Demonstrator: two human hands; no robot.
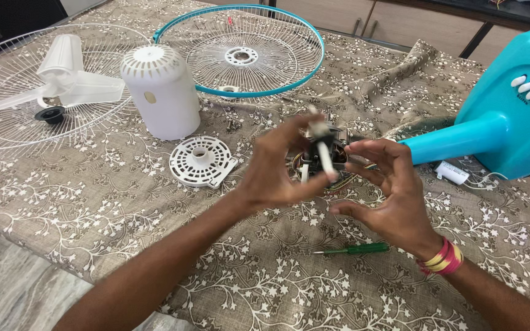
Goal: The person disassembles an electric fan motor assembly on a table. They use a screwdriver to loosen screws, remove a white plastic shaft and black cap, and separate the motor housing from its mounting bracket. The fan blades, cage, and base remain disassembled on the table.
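Observation:
A small fan motor (329,150) with coloured wires sits at the end of a teal fan stand (510,119) lying on the table. My left hand (280,168) pinches a white shaft-like part (324,154) on the motor's front between thumb and fingers. On the motor's right side is my right hand (394,193), fingers curled around it and touching its edge. A bangle of red and yellow bands circles my right wrist.
A white motor cover (162,91), a round white vented plate (201,161), a white blade (62,79) on a white grille (7,122), and a teal-rimmed grille (240,52) lie behind. A green screwdriver (357,249) rests near my right wrist. A floral cloth (124,202) covers the table.

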